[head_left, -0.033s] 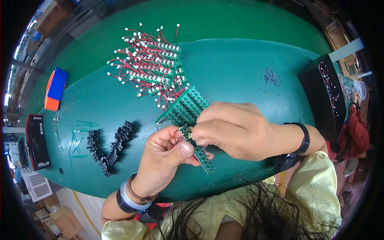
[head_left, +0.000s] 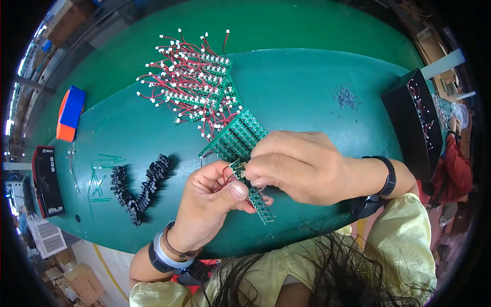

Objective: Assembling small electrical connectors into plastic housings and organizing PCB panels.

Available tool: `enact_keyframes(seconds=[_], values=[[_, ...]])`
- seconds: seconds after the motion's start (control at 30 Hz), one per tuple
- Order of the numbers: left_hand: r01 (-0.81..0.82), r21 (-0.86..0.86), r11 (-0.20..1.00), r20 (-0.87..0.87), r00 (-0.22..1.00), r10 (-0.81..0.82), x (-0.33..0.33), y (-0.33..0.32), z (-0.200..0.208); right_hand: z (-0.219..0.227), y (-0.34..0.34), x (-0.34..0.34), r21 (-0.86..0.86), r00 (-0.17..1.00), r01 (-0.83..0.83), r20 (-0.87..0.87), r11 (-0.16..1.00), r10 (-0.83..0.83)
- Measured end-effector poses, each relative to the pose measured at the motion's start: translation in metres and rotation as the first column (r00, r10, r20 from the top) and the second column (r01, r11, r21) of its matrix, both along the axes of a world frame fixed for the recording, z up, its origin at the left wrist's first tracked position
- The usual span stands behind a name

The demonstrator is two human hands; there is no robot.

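My left hand (head_left: 214, 198) grips a narrow green circuit board strip (head_left: 261, 209) between thumb and fingers, its lower end poking out below with a row of small pins. Thin red wires run beside the strip at my left fingertips. My right hand (head_left: 299, 162) is closed in a pinch against the upper part of the same strip; whatever lies between those fingertips is too small and covered to make out. Just beyond my hands rests a panel of green circuit boards (head_left: 240, 134). Behind it lie boards with red wires (head_left: 192, 77) ending in white plugs.
Left on the green table (head_left: 307, 87) are black plastic parts (head_left: 138, 202) in a V-shaped row, green strips (head_left: 97, 181), a black box (head_left: 48, 181) and a blue-orange object (head_left: 71, 113). Right are small dark pieces (head_left: 346, 97) and a black bin (head_left: 413, 125). A co-worker's red sleeve (head_left: 455, 169) shows beyond.
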State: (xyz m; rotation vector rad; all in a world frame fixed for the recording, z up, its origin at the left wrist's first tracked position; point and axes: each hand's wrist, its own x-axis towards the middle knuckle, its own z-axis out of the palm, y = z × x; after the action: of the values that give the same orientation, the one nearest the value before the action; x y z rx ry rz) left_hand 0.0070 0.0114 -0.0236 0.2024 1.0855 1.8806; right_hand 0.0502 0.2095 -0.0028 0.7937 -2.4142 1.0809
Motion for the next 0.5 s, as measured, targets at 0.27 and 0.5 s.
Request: enact_keyframes(seconds=[0.27, 0.5], values=[[-0.01, -0.072, 0.997, -0.052, 0.999, 0.006, 0.001, 0.001, -0.001, -0.016, -0.004, -0.003, 0.093, 0.988, 0.012, -0.153, 0.996, 0.003], [-0.068, -0.145, 0.987, -0.05, 0.997, 0.061, -0.003, 0.002, 0.007, -0.001, 0.016, 0.008, -0.021, 0.951, 0.213, -0.223, 0.977, -0.212]])
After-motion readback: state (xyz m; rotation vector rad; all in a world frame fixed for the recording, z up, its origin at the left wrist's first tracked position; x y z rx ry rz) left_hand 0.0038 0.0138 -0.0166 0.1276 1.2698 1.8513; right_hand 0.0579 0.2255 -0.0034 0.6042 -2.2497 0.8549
